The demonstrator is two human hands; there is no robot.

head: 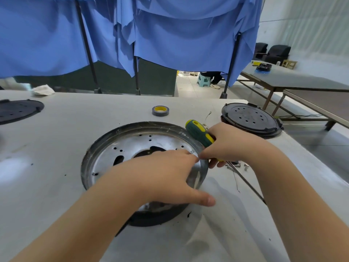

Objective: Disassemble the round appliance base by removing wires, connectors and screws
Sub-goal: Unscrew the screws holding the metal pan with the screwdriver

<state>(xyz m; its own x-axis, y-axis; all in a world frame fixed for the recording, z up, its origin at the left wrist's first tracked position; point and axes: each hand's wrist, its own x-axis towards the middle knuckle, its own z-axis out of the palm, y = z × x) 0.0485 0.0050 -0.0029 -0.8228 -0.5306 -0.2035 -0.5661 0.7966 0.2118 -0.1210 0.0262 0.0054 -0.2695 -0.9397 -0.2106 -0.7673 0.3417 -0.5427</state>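
Round silver metal appliance base (132,146), black-rimmed, mid-desk (75,120): rigid, probably light, slick. Your left hand (166,174) spans its rim; take hold there. Right hand (228,144) grips green-yellow screwdriver (198,132).

head-worn view, close, down over table (56,129)

1. The round base (136,148) lies in the middle of the table (66,186).
2. The left hand (160,178) rests on its right part; the right hand (226,144) is just beside its right rim and holds a screwdriver (200,134).
3. A tape roll (160,111) lies behind the base.
4. A round cover (251,120) lies at the right rear, another disc (18,110) at the far left.
5. Small screws (238,166) lie right of the base.
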